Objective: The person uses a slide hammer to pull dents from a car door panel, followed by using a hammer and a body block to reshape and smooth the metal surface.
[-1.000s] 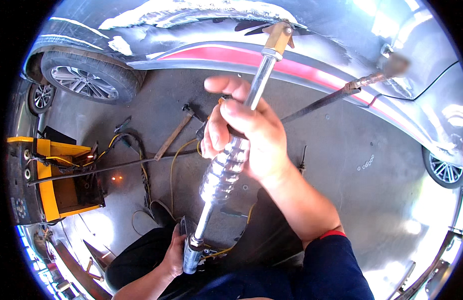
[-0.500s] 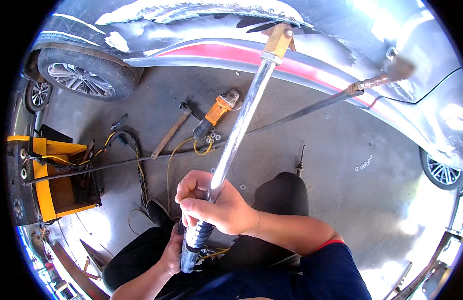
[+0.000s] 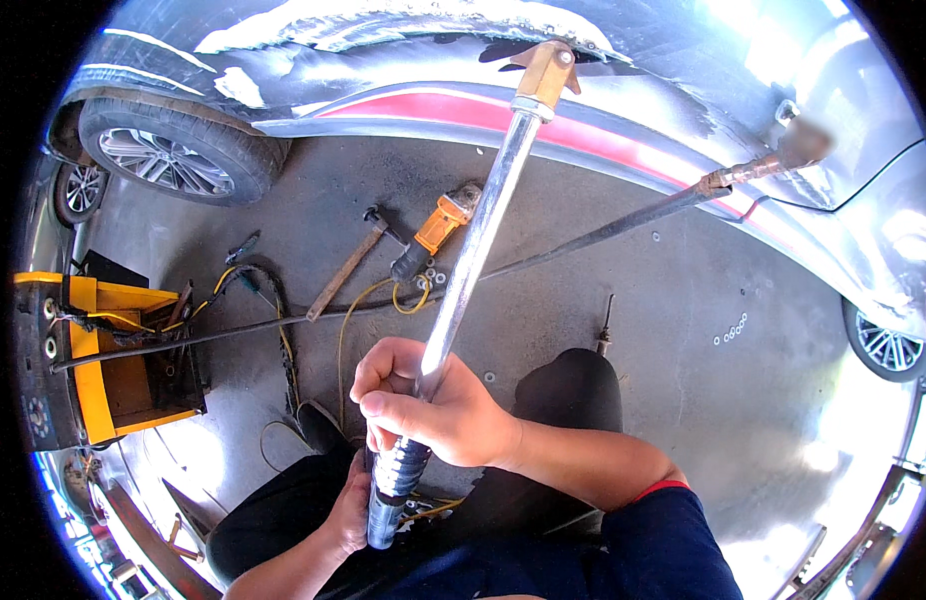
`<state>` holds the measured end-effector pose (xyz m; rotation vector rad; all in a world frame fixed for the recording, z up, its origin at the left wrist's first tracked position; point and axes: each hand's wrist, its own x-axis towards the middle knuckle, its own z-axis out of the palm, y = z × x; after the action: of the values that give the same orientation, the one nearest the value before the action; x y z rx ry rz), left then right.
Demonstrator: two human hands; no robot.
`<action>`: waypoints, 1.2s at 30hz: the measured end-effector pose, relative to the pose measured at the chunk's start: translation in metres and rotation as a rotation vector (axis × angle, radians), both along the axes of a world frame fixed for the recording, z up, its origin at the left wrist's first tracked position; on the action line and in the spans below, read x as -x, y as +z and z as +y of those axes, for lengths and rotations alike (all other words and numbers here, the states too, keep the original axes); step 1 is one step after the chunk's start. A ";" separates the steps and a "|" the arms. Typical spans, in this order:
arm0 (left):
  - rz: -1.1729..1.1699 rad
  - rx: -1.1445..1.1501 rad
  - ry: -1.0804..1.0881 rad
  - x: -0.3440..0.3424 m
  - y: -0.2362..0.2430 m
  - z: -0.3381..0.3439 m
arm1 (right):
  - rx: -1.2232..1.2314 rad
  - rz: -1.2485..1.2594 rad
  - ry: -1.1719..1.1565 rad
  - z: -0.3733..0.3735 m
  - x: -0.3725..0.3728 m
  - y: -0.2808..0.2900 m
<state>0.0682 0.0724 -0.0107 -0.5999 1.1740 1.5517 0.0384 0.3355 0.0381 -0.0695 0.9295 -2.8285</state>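
Car body [image 3: 673, 95]: spans the top of your view, with pale scuffed patches above a red stripe.
Long dark bar [image 3: 603, 230]: crosses behind the chrome rod [image 3: 478, 240], running from your left toward the car body.
Yellow-and-black cart [image 3: 86, 385]: stands at your left, well apart from both hands.
Chrome rod: slants up from your lap through the right grip [image 3: 441, 412]; its brass-coloured head [image 3: 545, 80] meets the car body.
Right grip: fingers and thumb clamped around the rod, just above its ribbed dark sleeve [image 3: 407, 466].
Left grip [image 3: 353, 512]: against the rod's lower end; fingers hidden, so you cannot tell their closure.
Orange grinder [image 3: 443, 224]: lies on the floor [image 3: 663, 310] beside the rod's line.
Wooden-handled hammer [image 3: 345, 270]: near the grinder.
Washers [image 3: 731, 330]: on the floor at right.
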 end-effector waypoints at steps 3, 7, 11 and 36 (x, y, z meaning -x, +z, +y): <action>0.021 -0.006 0.014 -0.001 -0.005 -0.006 | -0.003 0.003 0.008 0.000 0.001 -0.001; -0.049 -0.005 -0.015 0.000 -0.006 -0.008 | 0.009 -0.019 0.004 0.000 0.000 0.002; -0.122 -0.008 -0.020 0.000 -0.005 -0.009 | 0.006 -0.014 0.003 0.001 -0.002 0.003; -0.098 0.056 0.021 0.002 0.005 -0.002 | 0.160 0.146 -0.214 0.028 0.028 0.008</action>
<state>0.0666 0.0703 -0.0062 -0.7197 1.1425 1.4944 0.0103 0.3638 0.0459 -0.2098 0.7777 -3.1291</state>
